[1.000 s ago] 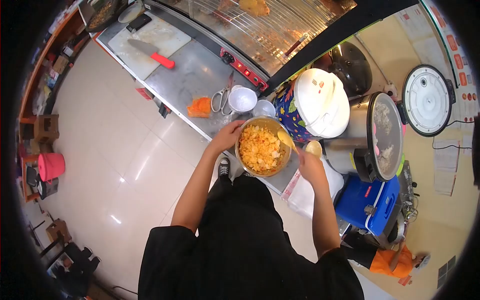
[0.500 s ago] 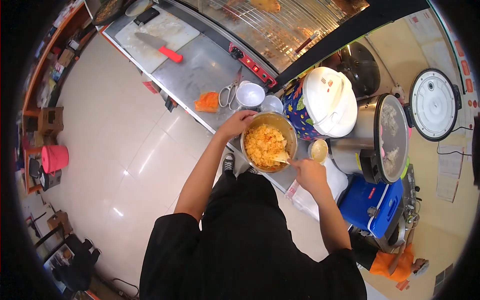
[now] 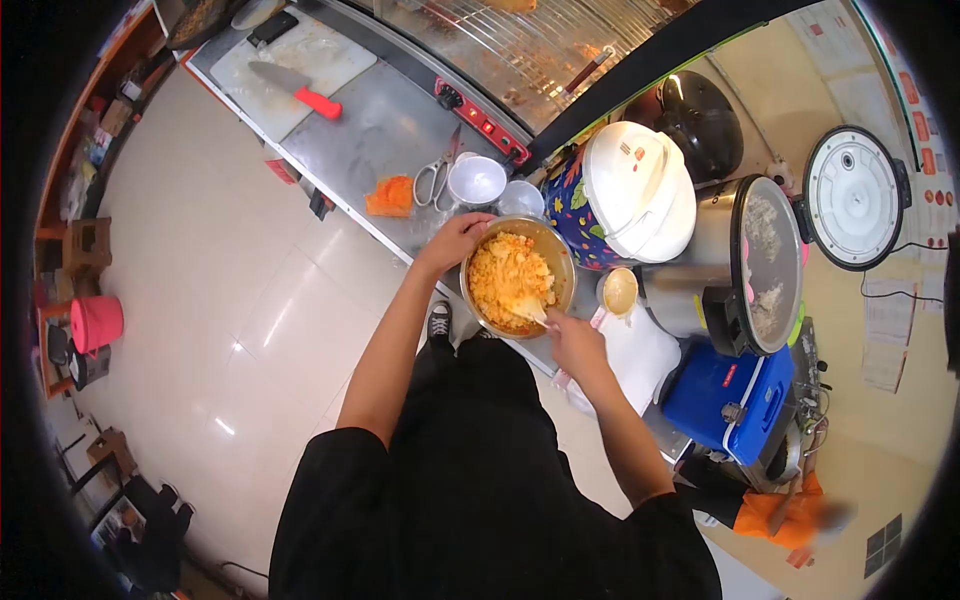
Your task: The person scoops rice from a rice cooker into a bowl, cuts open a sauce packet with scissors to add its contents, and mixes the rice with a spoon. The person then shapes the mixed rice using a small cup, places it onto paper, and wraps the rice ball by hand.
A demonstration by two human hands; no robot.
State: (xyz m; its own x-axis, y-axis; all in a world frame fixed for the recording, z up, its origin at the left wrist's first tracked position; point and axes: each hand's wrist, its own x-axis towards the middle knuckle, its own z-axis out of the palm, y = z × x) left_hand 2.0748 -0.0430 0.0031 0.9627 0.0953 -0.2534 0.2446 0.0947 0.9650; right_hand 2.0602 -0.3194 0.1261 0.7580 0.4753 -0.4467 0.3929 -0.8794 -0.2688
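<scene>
A round metal bowl (image 3: 566, 262) at the counter's edge holds orange-coloured rice (image 3: 505, 275) with pale chunks. My left hand (image 3: 458, 242) grips the bowl's upper left rim. In my right hand (image 3: 577, 345) is the handle of a pale yellow paddle (image 3: 532, 312), its blade down in the rice at the lower right of the bowl. Two small bowls, one white (image 3: 477, 181) and one clear (image 3: 522, 200), stand just above. Scissors (image 3: 431, 183) and an orange packet (image 3: 390, 196) lie to the left. A small cup (image 3: 619, 291) sits right of the bowl.
A red-handled knife (image 3: 318, 103) lies on a white cutting board (image 3: 345, 50). To the right are a white-lidded patterned container (image 3: 640, 190), an open rice cooker (image 3: 700, 265), plastic bags (image 3: 635, 350) and a blue cooler (image 3: 712, 395). A person in orange (image 3: 785, 513) is at the lower right.
The paddle has moved from the bowl's upper right rim down into the rice, and my right hand has shifted lower and left with it. My left hand still holds the rim.
</scene>
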